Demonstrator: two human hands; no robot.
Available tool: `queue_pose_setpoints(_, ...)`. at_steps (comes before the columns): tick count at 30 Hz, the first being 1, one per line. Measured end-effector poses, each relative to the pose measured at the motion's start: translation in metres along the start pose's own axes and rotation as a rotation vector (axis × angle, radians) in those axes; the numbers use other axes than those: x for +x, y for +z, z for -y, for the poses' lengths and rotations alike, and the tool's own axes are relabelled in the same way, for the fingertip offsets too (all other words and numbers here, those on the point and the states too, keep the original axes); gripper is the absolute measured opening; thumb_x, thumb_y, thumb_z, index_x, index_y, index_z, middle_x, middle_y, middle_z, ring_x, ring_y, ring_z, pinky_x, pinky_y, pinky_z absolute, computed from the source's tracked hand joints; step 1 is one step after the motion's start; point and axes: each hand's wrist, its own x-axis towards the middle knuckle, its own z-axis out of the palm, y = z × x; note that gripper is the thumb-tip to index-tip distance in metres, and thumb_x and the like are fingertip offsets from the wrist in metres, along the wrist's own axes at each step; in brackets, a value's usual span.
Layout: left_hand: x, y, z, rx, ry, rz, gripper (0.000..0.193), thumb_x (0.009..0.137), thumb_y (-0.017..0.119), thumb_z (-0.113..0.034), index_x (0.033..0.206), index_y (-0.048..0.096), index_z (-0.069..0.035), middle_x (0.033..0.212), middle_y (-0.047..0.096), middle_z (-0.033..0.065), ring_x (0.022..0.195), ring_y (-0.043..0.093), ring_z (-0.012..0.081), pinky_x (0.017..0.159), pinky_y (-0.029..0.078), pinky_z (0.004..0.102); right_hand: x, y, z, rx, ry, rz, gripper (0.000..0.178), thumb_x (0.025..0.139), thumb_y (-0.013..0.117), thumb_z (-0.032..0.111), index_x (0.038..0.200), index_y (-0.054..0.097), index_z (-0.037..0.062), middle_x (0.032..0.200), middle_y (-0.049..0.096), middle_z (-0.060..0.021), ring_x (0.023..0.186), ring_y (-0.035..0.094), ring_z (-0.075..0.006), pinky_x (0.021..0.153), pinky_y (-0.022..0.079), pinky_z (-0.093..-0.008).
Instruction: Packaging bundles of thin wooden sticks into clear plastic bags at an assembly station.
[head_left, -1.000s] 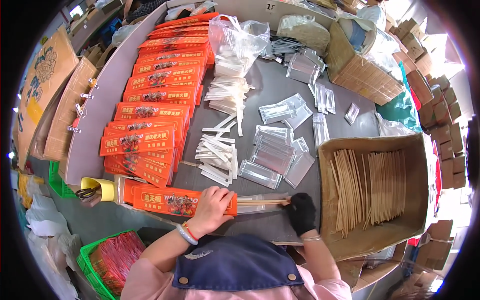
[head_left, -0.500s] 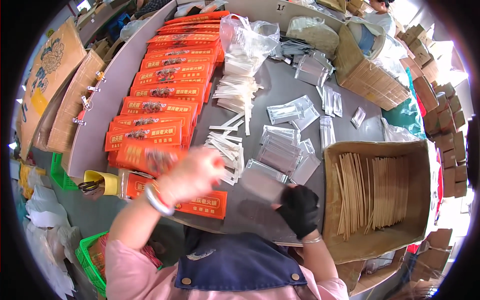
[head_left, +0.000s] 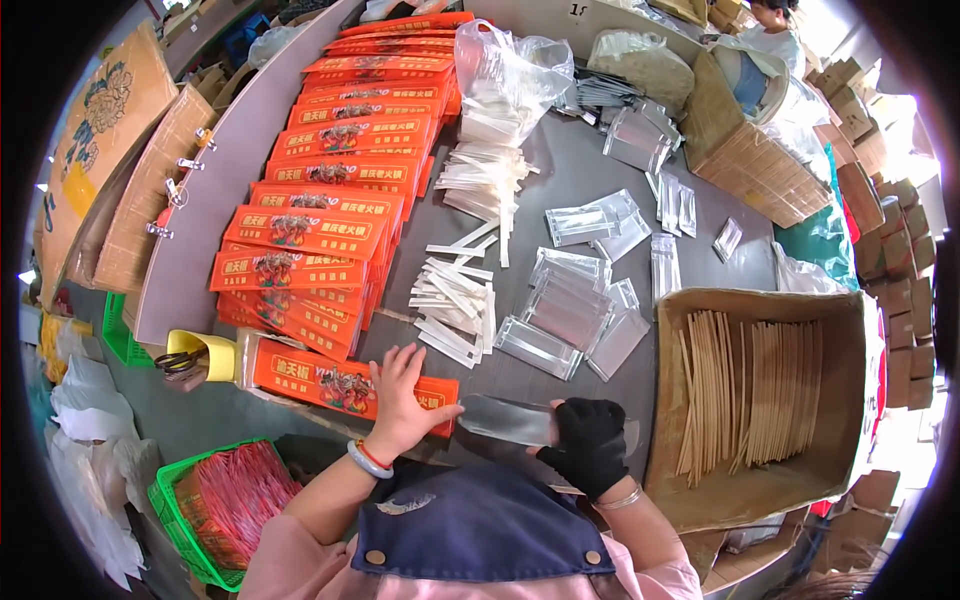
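Observation:
Near the table's front edge lies a red printed paper sleeve (head_left: 325, 380). My bare left hand (head_left: 400, 395) rests on its right part, fingers spread. The left thumb reaches to the end of a flat clear plastic packet (head_left: 508, 420). That packet's other end is gripped by my right hand (head_left: 592, 445), which wears a black fingerless glove. Whether anything is inside the packet I cannot tell. Beyond my left hand are a loose heap of white paper-wrapped strips (head_left: 455, 300) and a long overlapping row of red sleeves (head_left: 310, 230).
Clear packets (head_left: 570, 310) lie in piles mid-table. At right stands a cardboard box (head_left: 760, 500) with wooden chopsticks (head_left: 775, 390). A yellow holder (head_left: 210, 360) with scissors (head_left: 180, 365) hangs at the left edge. A green crate (head_left: 195, 540) sits below; another person (head_left: 770, 40) is far right.
My left hand has come down from beside the row of red sleeves onto the near sleeve, and its fingers have spread. My right hand has brought the clear packet nearer the front edge.

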Motion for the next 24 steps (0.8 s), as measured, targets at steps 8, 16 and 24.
queue_pose_setpoints(8, 0.007, -0.015, -0.003, 0.055, 0.046, 0.191, 0.088, 0.072, 0.081, -0.043, 0.139, 0.043, 0.000, 0.144, 0.043, 0.0210, 0.138, 0.030, 0.0445, 0.112, 0.019, 0.0617, 0.045, 0.070, 0.045, 0.134, -0.211, -0.075, 0.072, 0.069, 0.077, 0.056, 0.118, 0.059, 0.0061, 0.108, 0.061, -0.0132, 0.100, 0.057, -0.0317, 0.093, 0.037, -0.0467)
queue_pose_setpoints(16, 0.127, -0.013, 0.008, 0.190, 0.444, -0.225, 0.024, 0.072, 0.075, -0.012, 0.096, 0.072, -0.013, 0.099, 0.063, 0.0036, 0.099, 0.054, 0.0257, 0.089, 0.039, 0.0413, -0.040, -0.007, -0.098, 0.250, 0.968, -0.353, 0.039, 0.082, 0.072, 0.028, 0.110, 0.062, 0.0031, 0.107, 0.062, -0.0177, 0.103, 0.058, -0.0368, 0.090, 0.046, -0.0455)
queue_pose_setpoints(24, 0.139, -0.021, -0.021, 0.160, 0.512, -0.055, 0.008, 0.067, 0.078, -0.016, 0.068, 0.070, -0.017, 0.083, 0.064, -0.0013, 0.086, 0.058, 0.0231, 0.077, 0.041, 0.0400, -0.106, 0.024, -0.169, -0.402, 1.018, -0.201, 0.030, 0.084, 0.066, 0.022, 0.105, 0.060, 0.0017, 0.099, 0.061, -0.0179, 0.097, 0.057, -0.0370, 0.086, 0.046, -0.0465)
